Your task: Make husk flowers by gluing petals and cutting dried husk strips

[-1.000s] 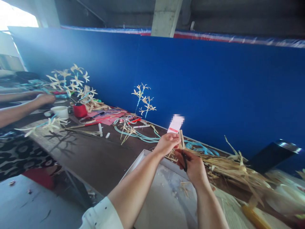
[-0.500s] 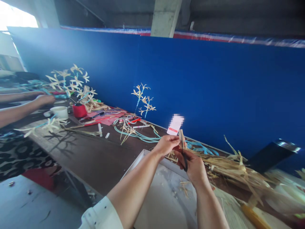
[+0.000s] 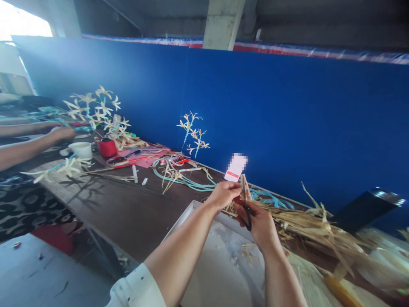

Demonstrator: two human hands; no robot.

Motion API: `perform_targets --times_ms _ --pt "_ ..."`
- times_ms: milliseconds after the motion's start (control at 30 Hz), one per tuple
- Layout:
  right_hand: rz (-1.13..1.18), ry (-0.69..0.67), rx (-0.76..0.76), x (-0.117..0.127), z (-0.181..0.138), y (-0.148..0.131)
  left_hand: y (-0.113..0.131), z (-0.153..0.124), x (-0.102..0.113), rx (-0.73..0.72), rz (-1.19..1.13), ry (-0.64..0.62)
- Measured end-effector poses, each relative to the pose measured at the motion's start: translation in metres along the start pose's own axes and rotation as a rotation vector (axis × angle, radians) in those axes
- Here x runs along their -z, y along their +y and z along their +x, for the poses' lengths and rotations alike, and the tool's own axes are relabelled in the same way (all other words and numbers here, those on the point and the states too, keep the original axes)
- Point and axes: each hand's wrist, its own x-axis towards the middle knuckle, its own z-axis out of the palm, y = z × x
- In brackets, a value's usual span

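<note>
My right hand (image 3: pixel 262 224) is closed around black-handled scissors (image 3: pixel 248 216), their blades pointing up and away from me. Close against it, my left hand (image 3: pixel 223 195) pinches a narrow pale strip of dried husk (image 3: pixel 243 181) beside the blades. Whether the blades are parted cannot be made out. Both hands hover over the far edge of a shallow white box (image 3: pixel 191 206), where small husk scraps (image 3: pixel 248 255) lie. To the right of my right hand is a pile of long dried husks (image 3: pixel 306 224).
Husk flowers (image 3: pixel 193 136) on blue stems stand near the blue partition (image 3: pixel 287 106). Leftward are pale blue tubing (image 3: pixel 188 184), a red pincushion-like object (image 3: pixel 108 147) and a white mug (image 3: pixel 81 150). A co-worker's hands (image 3: pixel 62 133) are at far left. A dark cylinder (image 3: pixel 358 211) leans at right.
Almost nothing differs. The view has shifted very slightly, and both hands keep the same hold on the strip and scissors.
</note>
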Motion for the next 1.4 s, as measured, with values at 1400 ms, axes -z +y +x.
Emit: perform_targets --times_ms 1400 --pt "0.282 0.355 0.166 0.006 0.01 0.011 -0.009 0.003 -0.011 0.01 0.26 0.077"
